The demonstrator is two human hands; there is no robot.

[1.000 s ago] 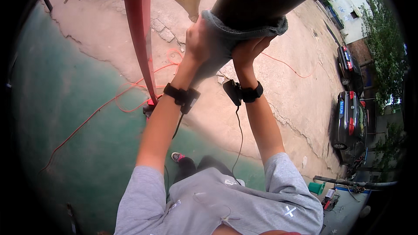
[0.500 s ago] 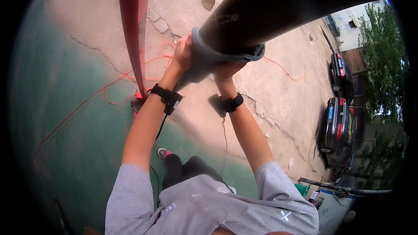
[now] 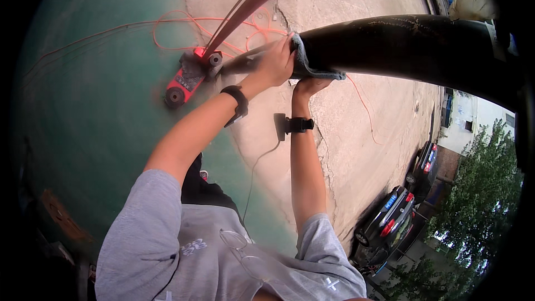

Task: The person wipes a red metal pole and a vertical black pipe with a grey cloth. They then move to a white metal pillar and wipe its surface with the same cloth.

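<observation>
A thick black pole [image 3: 390,44] runs from the upper right toward the middle. A blue-grey cloth [image 3: 301,56] is wrapped around its nearer part. My left hand [image 3: 277,60] presses the cloth against the pole's left side, its fingers curled and slightly blurred. From below, my right hand [image 3: 312,85] closes on the cloth's lower edge, with some of its fingers hidden behind the cloth. Beyond my left hand, the pole's far end reaches toward the ground. Black straps with small boxes circle both wrists.
A red post [image 3: 256,3] slants up from a red base with black rollers [image 3: 186,79], left of my hands. Loops of orange cord [image 3: 195,19] lie on the green and cracked concrete ground. Parked dark cars [image 3: 384,217] and a tree [image 3: 473,184] stand at the right.
The view has turned, so the pole now lies more level and the red base shows fully. Both hands stay on the cloth around the pole; the left now reaches over from the side.
</observation>
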